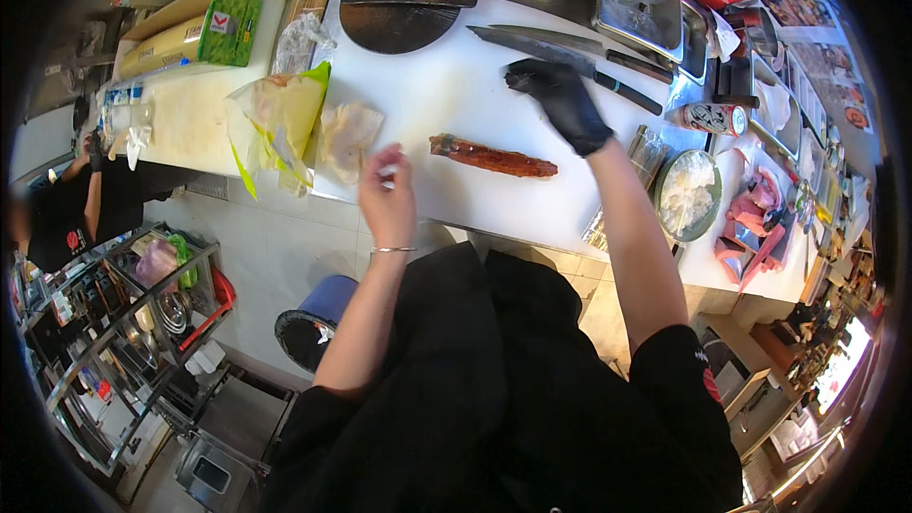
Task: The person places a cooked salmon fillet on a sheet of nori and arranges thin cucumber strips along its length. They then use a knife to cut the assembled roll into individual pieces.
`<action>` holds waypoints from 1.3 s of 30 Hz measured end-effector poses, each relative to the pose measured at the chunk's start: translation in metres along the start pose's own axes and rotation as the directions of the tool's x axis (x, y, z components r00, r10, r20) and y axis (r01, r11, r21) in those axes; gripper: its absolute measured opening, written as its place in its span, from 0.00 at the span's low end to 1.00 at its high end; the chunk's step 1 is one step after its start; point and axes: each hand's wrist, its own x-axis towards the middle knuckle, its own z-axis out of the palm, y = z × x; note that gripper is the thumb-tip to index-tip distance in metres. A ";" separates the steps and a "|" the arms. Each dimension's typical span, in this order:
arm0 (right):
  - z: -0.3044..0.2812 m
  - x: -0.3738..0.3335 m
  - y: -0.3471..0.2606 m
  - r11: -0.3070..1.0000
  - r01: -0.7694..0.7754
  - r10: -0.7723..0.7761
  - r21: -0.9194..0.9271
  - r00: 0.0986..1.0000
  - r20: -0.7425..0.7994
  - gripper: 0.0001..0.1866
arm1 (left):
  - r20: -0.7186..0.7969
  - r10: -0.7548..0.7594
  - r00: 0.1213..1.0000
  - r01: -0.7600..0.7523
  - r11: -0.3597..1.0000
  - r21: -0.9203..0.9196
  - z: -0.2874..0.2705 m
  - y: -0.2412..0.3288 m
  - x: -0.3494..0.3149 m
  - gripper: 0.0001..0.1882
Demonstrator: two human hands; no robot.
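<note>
White cutting board [446, 104]: glazed eel fillet [492, 158]; bare left hand [388, 198] pinching a white scrap; gloved right hand [562, 100] spread open, touching knife [560, 55].

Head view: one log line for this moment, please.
left hand: pinching small white bit | right hand: black-gloved, at knife | glazed fillet: between hands, untouched

Two long knives [570, 59] up top on the white board, and one glazed fish fillet [492, 158] in the middle. Two hands out: one gloved [560, 100], one bare [387, 198].
</note>
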 end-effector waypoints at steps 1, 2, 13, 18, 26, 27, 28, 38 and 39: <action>-0.024 -0.011 -0.002 0.958 0.113 -0.178 -0.262 0.954 -0.241 0.11 | -0.007 0.200 0.980 -0.197 0.971 0.136 0.000 0.039 0.005 0.10; -0.047 -0.021 0.010 0.952 0.064 -0.184 -0.301 0.903 -0.389 0.11 | 0.112 0.353 0.929 -0.368 0.914 0.171 0.010 0.069 0.015 0.11; -0.050 -0.096 0.048 0.967 -0.141 0.044 -0.214 0.914 -0.404 0.12 | 0.901 0.174 0.396 -0.857 0.423 0.295 0.168 0.106 0.118 0.11; -0.054 -0.091 0.053 0.951 -0.224 0.131 -0.214 0.917 -0.378 0.15 | 0.925 0.064 0.375 -0.775 0.569 0.274 0.159 0.135 0.132 0.12; -0.024 -0.049 -0.049 0.826 -0.156 0.166 0.542 0.986 0.031 0.17 | 0.781 0.035 0.624 -0.188 0.976 0.106 0.066 0.158 0.071 0.14; -0.018 -0.042 -0.053 0.859 -0.166 0.114 0.485 0.984 0.134 0.16 | 0.718 -0.036 0.695 -0.012 0.998 0.062 0.050 0.142 0.057 0.11; -0.011 -0.037 -0.061 0.919 -0.168 0.095 0.356 0.973 0.212 0.11 | 0.643 -0.084 0.761 0.065 0.996 0.053 0.036 0.131 0.039 0.12; 0.052 -0.004 -0.023 0.987 0.024 0.039 -0.160 0.926 0.376 0.11 | 0.171 -0.369 0.914 0.406 0.809 -0.425 0.035 0.019 -0.060 0.15; 0.055 -0.001 -0.019 0.981 0.017 0.057 -0.195 0.929 0.367 0.11 | 0.139 -0.363 0.921 0.385 0.802 -0.457 0.039 0.016 -0.061 0.15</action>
